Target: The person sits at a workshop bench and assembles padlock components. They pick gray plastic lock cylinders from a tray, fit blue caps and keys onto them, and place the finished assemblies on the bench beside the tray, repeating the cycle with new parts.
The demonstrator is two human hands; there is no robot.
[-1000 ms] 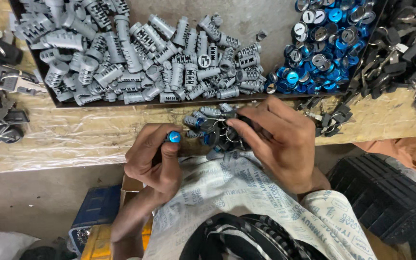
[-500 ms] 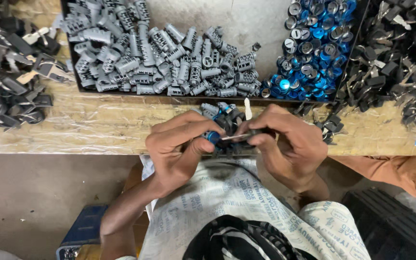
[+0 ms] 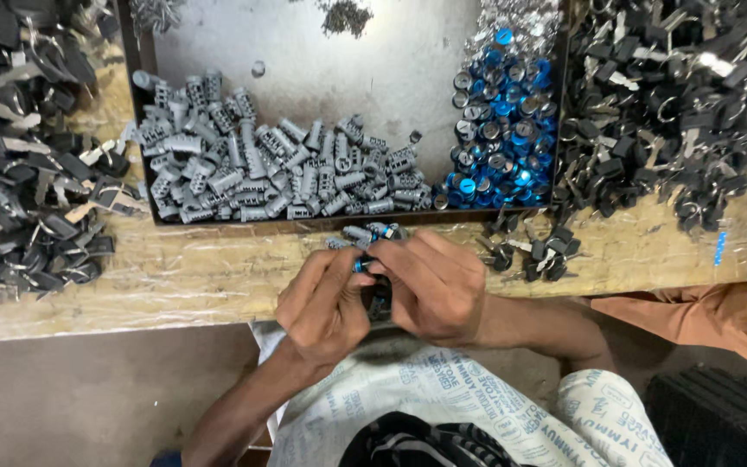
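Both hands met at the frame's centre over the bench (image 3: 218, 277) edge, left hand (image 3: 326, 307) and right hand (image 3: 434, 290) pinching one small blue-tipped cylinder (image 3: 362, 265), grey cylinders (image 3: 261, 173) in the tray (image 3: 136, 130) above.

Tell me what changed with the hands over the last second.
The left hand, which held a blue-capped part apart, came in against the right hand; both now pinch one small blue-tipped piece together. The grey cylinders and blue caps in the tray lie unchanged.

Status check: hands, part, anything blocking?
Left hand and right hand pinched together on small blue-capped part over bench edge. Grey cylinders in tray beyond. Nothing between them.
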